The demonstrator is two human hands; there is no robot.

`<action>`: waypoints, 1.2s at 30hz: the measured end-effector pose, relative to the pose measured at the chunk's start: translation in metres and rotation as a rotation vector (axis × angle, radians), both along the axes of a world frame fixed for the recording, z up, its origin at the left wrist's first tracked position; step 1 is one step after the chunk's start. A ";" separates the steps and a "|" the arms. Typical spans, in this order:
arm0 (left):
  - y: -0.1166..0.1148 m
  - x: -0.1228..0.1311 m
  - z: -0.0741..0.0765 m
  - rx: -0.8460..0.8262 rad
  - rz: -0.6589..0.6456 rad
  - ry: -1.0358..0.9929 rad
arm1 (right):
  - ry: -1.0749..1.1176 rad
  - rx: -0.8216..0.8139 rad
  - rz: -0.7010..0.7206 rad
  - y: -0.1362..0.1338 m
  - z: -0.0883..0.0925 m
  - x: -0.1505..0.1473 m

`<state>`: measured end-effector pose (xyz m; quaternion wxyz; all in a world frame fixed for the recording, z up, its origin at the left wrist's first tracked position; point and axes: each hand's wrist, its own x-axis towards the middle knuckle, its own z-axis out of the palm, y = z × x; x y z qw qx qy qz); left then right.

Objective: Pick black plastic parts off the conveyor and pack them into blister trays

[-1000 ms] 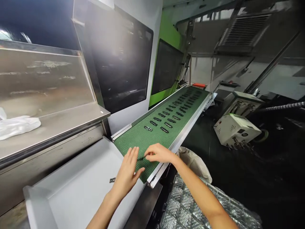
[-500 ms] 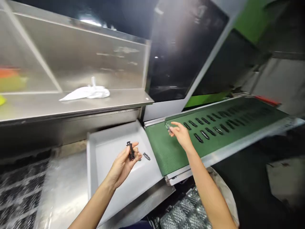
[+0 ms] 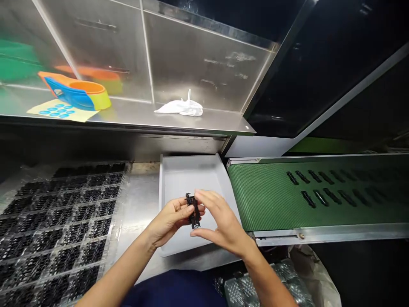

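My left hand (image 3: 172,219) is closed round a narrow black plastic part (image 3: 194,211) with small clips at its ends. My right hand (image 3: 220,219) reaches over from the right, its fingers at the part's upper end and its thumb at the lower end. Whether the hands hold one part or two pressed together, I cannot tell. Both hands are above a shallow light-grey tray (image 3: 179,164), whose middle they partly hide. More black parts (image 3: 307,198) lie in two rows on the green conveyor belt (image 3: 255,200) to the right.
Clear trays filled with black parts (image 3: 89,213) cover the left bench. A metal shelf (image 3: 223,121) behind bears a white cloth (image 3: 183,107), a tape dispenser (image 3: 79,94) and a sticker sheet (image 3: 60,111). Below the belt sits a bag (image 3: 319,273) by clear packaging (image 3: 246,285).
My right hand has come from over the belt to the part in my left hand. The view has swung left, showing the filled trays and tape dispenser.
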<state>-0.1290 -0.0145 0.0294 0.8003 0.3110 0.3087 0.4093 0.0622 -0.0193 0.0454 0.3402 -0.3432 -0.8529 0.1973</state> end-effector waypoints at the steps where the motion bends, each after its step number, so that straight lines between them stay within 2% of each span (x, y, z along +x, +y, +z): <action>1: -0.002 -0.002 0.000 -0.007 -0.033 -0.018 | 0.001 -0.034 0.038 0.000 0.002 0.000; 5: -0.007 0.000 -0.001 -0.039 -0.095 -0.091 | 0.100 -0.153 0.000 -0.006 0.005 -0.002; 9: -0.006 0.009 0.000 -0.034 -0.137 -0.094 | 0.130 -0.166 -0.060 -0.015 0.003 -0.001; 13: 0.000 0.024 -0.002 -0.064 -0.205 -0.045 | 0.069 -0.223 -0.065 -0.008 0.000 0.021; 15: 0.003 0.036 -0.005 -0.100 -0.217 -0.028 | 0.005 -0.286 -0.178 0.009 -0.004 0.054; 17: 0.008 0.048 -0.009 -0.132 -0.213 -0.025 | -0.044 -0.300 -0.464 0.030 -0.007 0.106; 20: 0.014 0.067 -0.013 -0.171 -0.208 -0.025 | -0.078 -0.228 -0.888 0.054 -0.005 0.201; 23: 0.021 0.082 -0.013 -0.194 -0.218 -0.007 | -0.133 -0.192 -1.056 0.059 0.002 0.271; 25: 0.026 0.092 -0.013 -0.168 -0.223 0.006 | -0.171 -0.190 -1.034 0.057 0.006 0.288; 27: 0.033 0.102 -0.013 -0.090 -0.220 0.042 | -0.205 -0.196 -0.923 0.051 0.009 0.278; 30: 0.043 0.112 -0.016 0.029 -0.232 0.137 | -0.248 -0.237 -0.586 0.033 0.017 0.224; 33: 0.049 0.111 -0.020 0.017 -0.361 0.109 | -0.295 -0.257 -0.164 0.009 0.029 0.160; 35: 0.046 0.103 -0.021 -0.020 -0.448 0.062 | -0.290 -0.235 -0.036 0.000 0.035 0.127; 36: 0.043 0.098 -0.021 -0.034 -0.469 0.048 | -0.271 -0.227 -0.026 -0.002 0.035 0.114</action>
